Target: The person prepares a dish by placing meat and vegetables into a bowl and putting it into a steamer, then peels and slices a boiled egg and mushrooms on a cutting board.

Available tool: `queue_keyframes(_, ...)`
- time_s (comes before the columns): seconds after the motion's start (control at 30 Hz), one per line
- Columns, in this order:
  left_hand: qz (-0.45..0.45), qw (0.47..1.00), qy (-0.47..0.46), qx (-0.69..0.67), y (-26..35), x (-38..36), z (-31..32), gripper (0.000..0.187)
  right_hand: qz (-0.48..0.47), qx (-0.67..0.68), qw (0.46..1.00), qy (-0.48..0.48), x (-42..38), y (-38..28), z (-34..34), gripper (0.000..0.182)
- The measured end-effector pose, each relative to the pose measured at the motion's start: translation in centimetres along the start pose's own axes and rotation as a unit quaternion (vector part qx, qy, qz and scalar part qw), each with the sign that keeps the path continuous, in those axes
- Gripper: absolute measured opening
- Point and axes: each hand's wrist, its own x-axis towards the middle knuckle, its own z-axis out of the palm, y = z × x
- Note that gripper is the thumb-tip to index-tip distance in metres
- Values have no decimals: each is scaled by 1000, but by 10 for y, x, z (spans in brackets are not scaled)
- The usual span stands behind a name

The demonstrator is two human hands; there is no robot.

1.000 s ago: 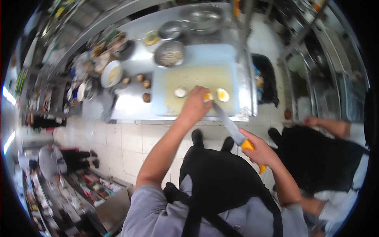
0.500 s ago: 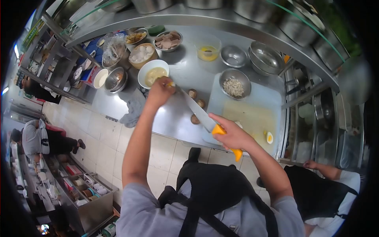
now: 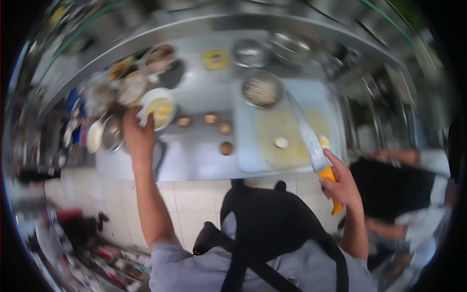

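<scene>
My left hand [image 3: 139, 134] is over the near left rim of a white bowl [image 3: 171, 100], its thumb apart from the fingers and nothing seen in them. Yellow egg pieces [image 3: 164, 110] lie in that bowl. A kitchen knife [image 3: 308, 138] with an orange-yellow handle is in my right hand [image 3: 342, 183], its blade pointing up and away over the cutting board [image 3: 247, 146]. On the board are a white egg piece [image 3: 280, 142] and, partly behind the blade, another with yolk showing [image 3: 324, 141]. A metal bowl of chopped pale pieces [image 3: 262, 91] stands at the board's far left.
Several small brown round items [image 3: 224, 128] sit between the white bowl and the board. Farther back are a clear tub with yellow contents [image 3: 216, 59] and metal bowls [image 3: 249, 53]. A shelf edge [image 3: 228, 23] crosses above. Another person [image 3: 394, 190] stands at the right.
My left hand has released the egg piece into the white bowl, and its fingers have parted. My right hand has carried the knife rightward over the board. The view has shifted and blurred.
</scene>
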Motion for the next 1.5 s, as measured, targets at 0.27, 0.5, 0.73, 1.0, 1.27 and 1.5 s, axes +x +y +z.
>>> queue_keyframes(0.27, 360, 839, -326, -244, 256, -133, 141, 34, 42, 113, 989, 85, -75, 141, -84, 76)
queue_keyframes(0.5, 399, 799, -391, -223, 357, -178, 198, 30, -53, -162, 980, 98, -82, 183, -97, 70)
queue_keyframes(0.73, 337, 855, -321, -228, 347, -207, 212, 28, -151, -226, 961, 45, -60, 182, -112, 67)
queue_keyframes(1.0, 295, 864, -336, -231, 350, -213, 212, 27, -142, -246, 959, 20, -53, 173, -119, 66)
queue_keyframes(1.27, 319, 863, -314, -234, 350, -211, 212, 25, -135, -260, 956, 13, -49, 172, -118, 67)
queue_keyframes(1.5, 321, 860, -315, -243, 348, -209, 209, 28, -137, -244, 960, 0, -36, 184, -118, 68)
